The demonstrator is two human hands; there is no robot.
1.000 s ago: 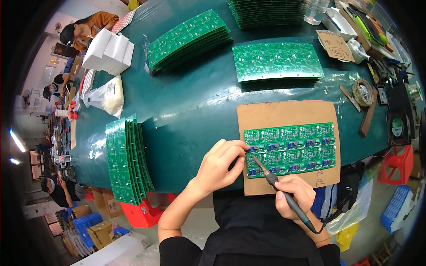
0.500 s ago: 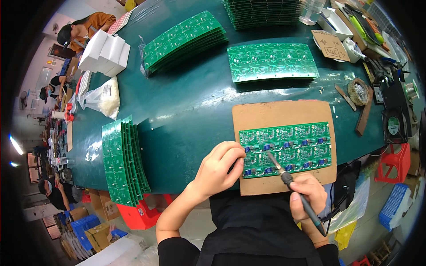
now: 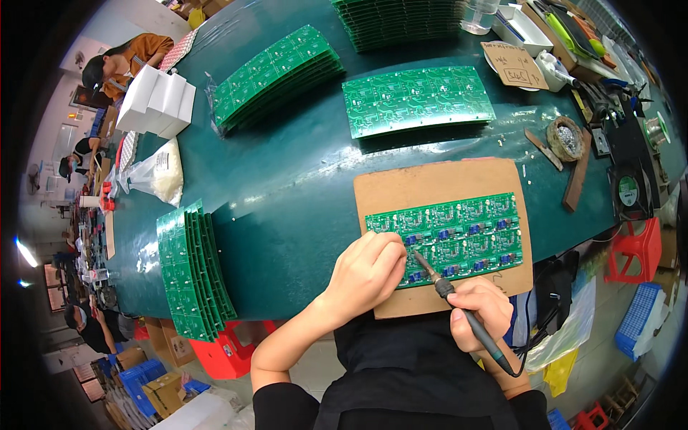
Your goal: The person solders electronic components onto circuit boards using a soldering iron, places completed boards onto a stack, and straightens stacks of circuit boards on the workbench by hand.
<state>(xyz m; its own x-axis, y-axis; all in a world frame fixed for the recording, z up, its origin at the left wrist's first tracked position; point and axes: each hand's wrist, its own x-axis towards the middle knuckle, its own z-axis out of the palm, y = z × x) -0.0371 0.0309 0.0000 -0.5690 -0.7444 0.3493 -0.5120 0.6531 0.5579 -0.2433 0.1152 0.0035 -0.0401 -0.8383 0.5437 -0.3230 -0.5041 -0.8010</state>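
Observation:
A green circuit board (image 3: 464, 250) with rows of small blue parts lies on a piece of brown cardboard (image 3: 433, 180) in front of me. My right hand (image 3: 484, 309) grips a soldering iron (image 3: 444, 289) by its dark handle. The iron's tip points down at the board, close to my left fingers; whether it touches cannot be told. My left hand (image 3: 365, 278) is closed over the board's left part, thumb and fingers drawn together. Anything pinched in them is hidden.
Stacked green boards stand at left (image 3: 188, 269), upper left (image 3: 276, 79), far middle (image 3: 419, 100) and the far edge (image 3: 398, 25). A round tin (image 3: 565, 138) sits at right, near tools and a solder spool (image 3: 656, 130). White boxes (image 3: 158, 100) and a co-worker (image 3: 129, 61) are at far left.
My left hand has moved right, from beside the board's left edge to over the board. The soldering iron's tip has shifted left along the board. The whole view has shifted slightly.

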